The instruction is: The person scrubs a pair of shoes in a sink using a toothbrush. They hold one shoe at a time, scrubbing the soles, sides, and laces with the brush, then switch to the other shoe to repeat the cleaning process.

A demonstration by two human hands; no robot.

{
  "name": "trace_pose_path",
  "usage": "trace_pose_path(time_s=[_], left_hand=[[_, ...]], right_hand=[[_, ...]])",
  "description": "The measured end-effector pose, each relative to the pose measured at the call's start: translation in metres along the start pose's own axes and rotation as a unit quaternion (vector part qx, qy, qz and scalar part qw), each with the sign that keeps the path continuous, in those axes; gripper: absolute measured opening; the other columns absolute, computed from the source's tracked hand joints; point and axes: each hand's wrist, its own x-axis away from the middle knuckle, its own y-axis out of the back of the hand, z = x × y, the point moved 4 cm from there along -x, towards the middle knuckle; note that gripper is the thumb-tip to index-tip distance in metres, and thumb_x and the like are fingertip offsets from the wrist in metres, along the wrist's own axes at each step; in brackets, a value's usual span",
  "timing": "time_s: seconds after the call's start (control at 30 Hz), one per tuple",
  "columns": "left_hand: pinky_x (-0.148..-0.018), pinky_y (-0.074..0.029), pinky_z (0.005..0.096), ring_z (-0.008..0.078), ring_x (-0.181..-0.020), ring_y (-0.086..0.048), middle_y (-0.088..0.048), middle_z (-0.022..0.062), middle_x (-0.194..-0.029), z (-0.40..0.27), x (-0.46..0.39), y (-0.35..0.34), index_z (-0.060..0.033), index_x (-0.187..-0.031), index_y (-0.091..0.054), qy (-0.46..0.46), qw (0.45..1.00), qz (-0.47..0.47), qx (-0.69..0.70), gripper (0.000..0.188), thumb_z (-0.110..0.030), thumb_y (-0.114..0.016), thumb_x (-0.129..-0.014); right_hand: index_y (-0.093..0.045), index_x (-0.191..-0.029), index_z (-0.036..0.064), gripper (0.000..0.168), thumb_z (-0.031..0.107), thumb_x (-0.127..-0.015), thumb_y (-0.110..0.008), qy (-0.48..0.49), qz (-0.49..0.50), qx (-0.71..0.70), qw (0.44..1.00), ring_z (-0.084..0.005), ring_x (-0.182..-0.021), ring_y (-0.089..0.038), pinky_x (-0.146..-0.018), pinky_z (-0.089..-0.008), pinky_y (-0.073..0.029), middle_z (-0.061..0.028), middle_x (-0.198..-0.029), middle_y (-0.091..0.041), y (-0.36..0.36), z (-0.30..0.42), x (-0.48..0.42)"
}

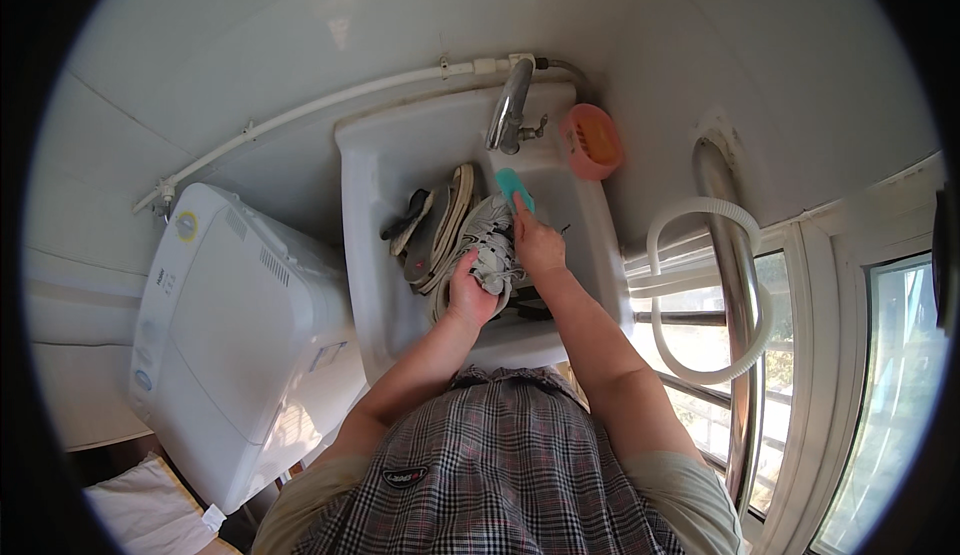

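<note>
Over the white sink (409, 124), my left hand (472, 294) grips the heel end of a grey lace-up sneaker (486, 236). My right hand (538, 244) holds a turquoise brush (514, 186) against the right side of the sneaker, near its toe. The brush's underside is hidden. Left of that sneaker, other shoes (439, 232) with pale soles lean together inside the basin. Something dark (531, 304) lies in the basin below my right hand, partly covered by my forearm; what it is I cannot tell.
A chrome faucet (510, 109) juts over the basin's back edge. On the right rear corner sits a pink soap dish (592, 142). A white Haier washing machine (225, 307) stands at left. To the right are a metal pipe (731, 277), a looped white hose (654, 285) and a window (892, 397).
</note>
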Motion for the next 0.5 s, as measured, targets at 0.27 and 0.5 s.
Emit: trace_pose_path(time_s=[0.27, 0.5], left_hand=[[-0.100, -0.036, 0.0377, 0.0255, -0.114, -0.049, -0.053, 0.0096, -0.124, -0.016, -0.008, 0.011, -0.0033, -0.124, -0.048, -0.012, 0.999, 0.039, -0.015, 0.045, -0.035, -0.044, -0.091], [-0.099, -0.037, 0.0381, 0.0260, -0.113, -0.051, -0.055, 0.0098, -0.122, -0.004, 0.002, 0.011, -0.0027, -0.122, -0.049, -0.005, 1.000, 0.013, -0.017, 0.044, -0.033, -0.046, -0.091]], right_hand=[[-0.045, -0.132, 0.026, 0.045, 0.025, -0.088, -0.054, -0.008, 0.079, -0.083, 0.993, -0.0355, -0.055, -0.059, -0.052, -0.0477, -0.048, -0.0171, -0.060, -0.059, 0.003, 0.033, 0.073], [-0.046, -0.131, 0.023, 0.043, 0.024, -0.089, -0.053, -0.021, 0.020, -0.069, 0.997, -0.0370, -0.058, -0.060, -0.054, -0.0480, -0.049, -0.0177, -0.065, -0.061, 0.006, 0.000, 0.022]])
